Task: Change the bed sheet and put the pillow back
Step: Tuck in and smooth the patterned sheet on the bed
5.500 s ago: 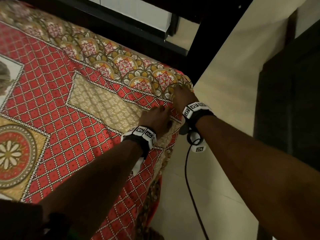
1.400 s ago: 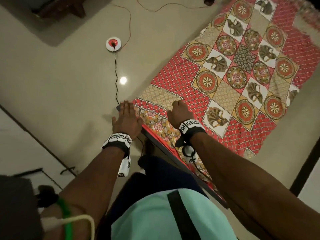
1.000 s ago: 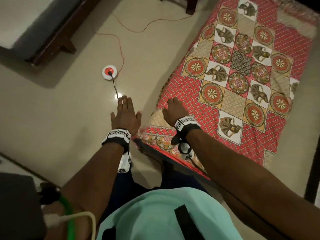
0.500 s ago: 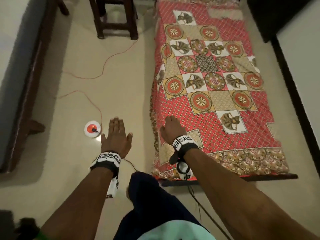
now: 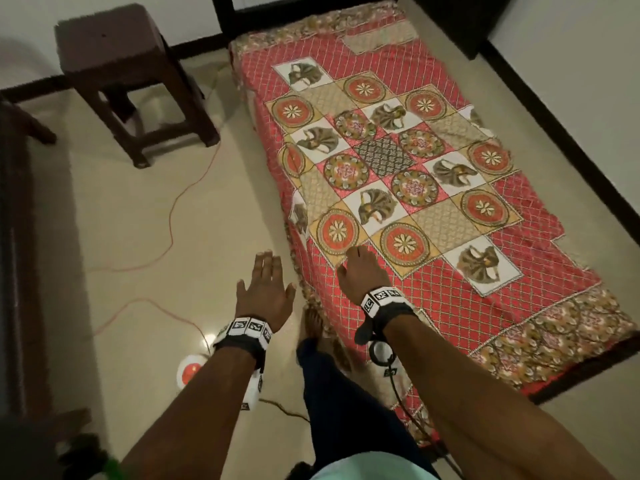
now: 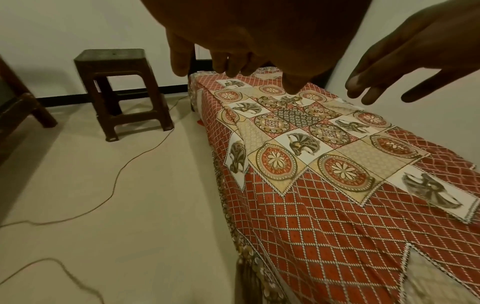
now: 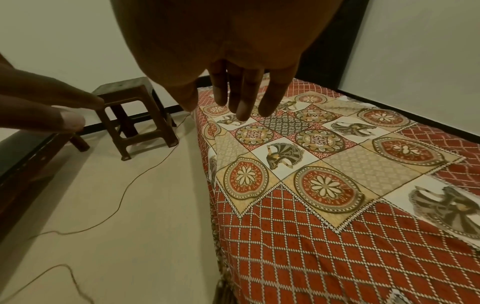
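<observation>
The sheet (image 5: 408, 188), red lattice with a patchwork of flower rounds and dancer squares, lies spread over the bed (image 5: 585, 379), which stands lengthwise away from the person. Its bordered edge hangs over the near end and down the left side; the right side ends in a ragged red edge short of the dark skirting.

The right hand (image 5: 363, 271) hangs above the sheet's near left part, fingers straight and loose, grasping nothing. From the head view it might pass for resting on the cloth; the right wrist view shows the fingers (image 7: 244, 96) in the air, apart from the fabric. The left hand (image 5: 265, 292) is out over the floor (image 5: 138, 237) just left of the bed, palm down, fingers spread and straight, empty too. The left wrist view shows its fingers (image 6: 226, 61) drooping and relaxed, with the other hand's fingertips at the frame's right.

The wrist views show the draped left side of the sheet, which the head view sees only edge-on. The head view alone shows a bare foot (image 5: 311, 323) by the bed's near corner and a white and red round device (image 5: 190, 372) on the floor under the left wrist.

A dark stool (image 5: 131, 74) stands left of the bed's far end. A thin orange cable (image 5: 173, 216) loops over the floor. No container shows.
</observation>
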{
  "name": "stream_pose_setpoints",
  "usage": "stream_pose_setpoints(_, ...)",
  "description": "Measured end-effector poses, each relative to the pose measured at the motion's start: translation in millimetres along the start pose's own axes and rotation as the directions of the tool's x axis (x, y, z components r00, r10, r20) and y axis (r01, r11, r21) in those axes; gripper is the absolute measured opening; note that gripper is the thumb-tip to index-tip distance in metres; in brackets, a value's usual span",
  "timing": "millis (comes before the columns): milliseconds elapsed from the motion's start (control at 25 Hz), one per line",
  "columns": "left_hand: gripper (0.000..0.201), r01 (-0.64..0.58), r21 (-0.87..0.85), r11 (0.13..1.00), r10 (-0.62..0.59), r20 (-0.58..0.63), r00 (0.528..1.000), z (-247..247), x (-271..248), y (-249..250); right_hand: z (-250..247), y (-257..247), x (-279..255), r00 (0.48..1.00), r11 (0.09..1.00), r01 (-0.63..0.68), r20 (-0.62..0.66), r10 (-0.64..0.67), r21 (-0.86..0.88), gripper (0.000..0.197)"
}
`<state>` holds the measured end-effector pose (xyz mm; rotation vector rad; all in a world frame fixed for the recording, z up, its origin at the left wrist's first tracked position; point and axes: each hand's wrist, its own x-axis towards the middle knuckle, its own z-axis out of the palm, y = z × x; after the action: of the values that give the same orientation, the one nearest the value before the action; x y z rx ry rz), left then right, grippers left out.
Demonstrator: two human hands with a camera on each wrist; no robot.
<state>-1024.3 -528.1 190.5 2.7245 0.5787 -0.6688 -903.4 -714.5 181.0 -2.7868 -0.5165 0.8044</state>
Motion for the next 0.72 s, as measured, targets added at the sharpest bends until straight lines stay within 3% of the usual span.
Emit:
stream_pose_setpoints(240,0.070,-0.157,0.126,0.980,0.155,0.021,0.988,-83.5,193.9,-22.3,-30.2,-37.5,154.0,0.997,0.996,-0.068,-0.023,0.069,0.064,0.048)
stream_pose_setpoints(440,0.066,-0.348,0.276,0.896,0.335,0.093,0.937,-93.4,364.6,-53.5,-1.2,-70.1,289.8,0.989,0.978,-0.138,-0.031,0.144,0.154,0.043)
stream_pose_setpoints(560,0.064,-0.499,0.352,0.792,0.461,0.191,0.867,-73.6,474.5,-66.2,44.4,-92.8,378.3,0.977,0.954,-0.196,-0.039,0.210,0.228,0.040)
stream_pose_setpoints(720,0.060,-0.686,0.429,0.588,0.612,0.318,0.724,-33.6,600.8,-84.2,104.7,-124.3,486.0,0.961,0.930,-0.245,-0.061,0.271,0.274,0.043)
